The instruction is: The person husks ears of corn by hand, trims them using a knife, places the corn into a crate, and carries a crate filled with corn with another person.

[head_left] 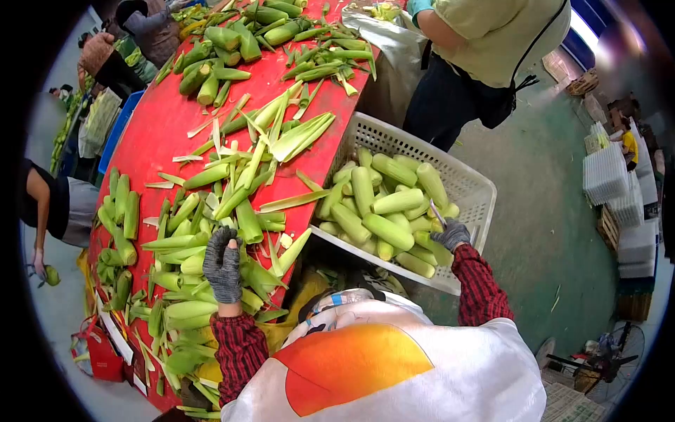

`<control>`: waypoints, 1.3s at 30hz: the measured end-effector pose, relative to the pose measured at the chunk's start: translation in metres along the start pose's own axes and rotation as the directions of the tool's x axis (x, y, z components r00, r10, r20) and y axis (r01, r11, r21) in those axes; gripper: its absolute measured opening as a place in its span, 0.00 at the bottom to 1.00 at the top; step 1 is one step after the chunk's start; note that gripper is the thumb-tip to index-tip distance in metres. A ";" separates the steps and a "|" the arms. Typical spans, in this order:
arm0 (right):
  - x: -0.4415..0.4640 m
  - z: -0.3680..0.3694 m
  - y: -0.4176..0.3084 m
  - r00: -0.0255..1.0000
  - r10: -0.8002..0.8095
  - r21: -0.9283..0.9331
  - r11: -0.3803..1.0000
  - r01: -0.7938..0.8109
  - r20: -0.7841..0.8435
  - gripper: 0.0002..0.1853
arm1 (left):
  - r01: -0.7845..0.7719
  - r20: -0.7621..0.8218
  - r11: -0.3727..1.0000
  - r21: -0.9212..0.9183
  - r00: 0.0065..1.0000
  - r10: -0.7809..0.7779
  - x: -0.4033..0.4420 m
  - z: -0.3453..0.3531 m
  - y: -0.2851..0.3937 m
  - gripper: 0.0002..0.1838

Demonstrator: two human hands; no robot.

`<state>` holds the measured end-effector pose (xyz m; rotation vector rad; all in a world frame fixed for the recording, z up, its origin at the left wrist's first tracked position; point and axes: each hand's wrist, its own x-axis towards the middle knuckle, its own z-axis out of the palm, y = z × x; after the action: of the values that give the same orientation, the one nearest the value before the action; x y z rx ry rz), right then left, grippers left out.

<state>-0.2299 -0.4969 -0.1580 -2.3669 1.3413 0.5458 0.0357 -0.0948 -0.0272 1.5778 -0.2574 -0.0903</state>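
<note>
My left hand [223, 271], in a grey fingerless-tipped glove, reaches over a heap of green corn ears [190, 309] and loose husks on the red table [158, 133]. Its fingers point forward, and no ear shows in its grasp. My right hand [452, 234], gloved too, grips a small knife [436, 212] whose blade points up and left. That hand is over the near right side of a white plastic crate [481, 204]. Inside the crate lie several pale green trimmed corn ears [389, 231].
More corn ears [225, 49] and stripped husks [302, 137] cover the table's far part. A person in a light green shirt [499, 35] stands beyond the crate. Other people [53, 200] are on the left. A fan [598, 366] and stacked white crates [605, 176] stand at right.
</note>
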 end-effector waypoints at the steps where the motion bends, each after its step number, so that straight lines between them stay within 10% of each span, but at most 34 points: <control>1: 0.002 0.015 0.007 1.000 -0.004 0.000 1.000 0.004 0.004 0.32 | 0.001 -0.003 1.000 0.005 1.000 -0.001 -0.001 -0.003 0.001 0.14; 5: 0.007 0.042 0.001 0.992 -0.038 0.235 0.970 0.065 -0.116 0.23 | -0.043 -0.042 0.997 0.057 0.998 0.046 -0.007 -0.020 0.005 0.13; 9: 0.003 0.002 -0.090 0.951 -0.167 0.804 0.508 0.309 -0.260 0.14 | -0.131 -0.274 0.988 0.088 0.950 0.150 -0.028 -0.062 0.022 0.14; 16: -0.027 -0.061 -0.262 0.728 -0.674 0.797 0.368 0.478 -0.125 0.18 | -0.082 -0.800 0.951 0.298 0.523 0.295 -0.104 -0.170 0.005 0.20; 19: 0.012 -0.081 -0.323 0.774 -0.616 0.793 0.393 0.466 -0.150 0.17 | 0.135 -0.919 0.948 0.288 0.319 0.234 -0.142 -0.189 -0.006 0.27; 22: 0.090 -0.085 -0.380 0.812 -0.578 0.758 0.492 0.429 -0.084 0.19 | 0.181 -0.937 0.983 0.021 0.347 -0.044 -0.151 -0.173 -0.002 0.34; 26: 0.144 -0.049 -0.466 0.777 -0.616 0.635 0.652 0.413 0.127 0.20 | 0.457 -0.816 0.838 0.298 0.578 -0.026 -0.090 -0.143 -0.024 0.44; 29: 0.120 0.010 -0.516 0.412 -0.901 0.702 0.381 0.601 0.136 0.25 | 0.694 -0.775 0.632 0.345 0.591 -0.225 -0.031 -0.125 -0.048 0.50; 30: 0.059 0.004 -0.528 0.553 -0.776 0.473 0.627 0.620 0.304 0.31 | 0.690 -0.777 0.640 0.338 0.588 -0.224 -0.019 -0.120 -0.063 0.51; 33: 0.016 0.072 -0.550 0.315 -0.915 0.209 0.369 0.906 0.251 0.38 | 0.650 -0.763 0.679 0.341 0.614 -0.204 0.008 -0.106 -0.080 0.51; 36: -0.035 0.117 -0.572 0.092 -0.952 0.783 0.293 0.549 0.292 0.20 | 0.568 -0.737 0.718 0.402 0.666 -0.115 0.036 -0.096 -0.089 0.49; 39: -0.077 0.104 -0.579 0.020 -0.883 0.858 0.460 0.229 0.469 0.14 | 0.494 -0.705 0.792 0.358 0.700 -0.118 0.048 -0.101 -0.085 0.47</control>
<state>0.2204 -0.1106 -0.1383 -1.3030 -0.2075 0.8259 0.1134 -0.0069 -0.1041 2.0883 0.6202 0.2959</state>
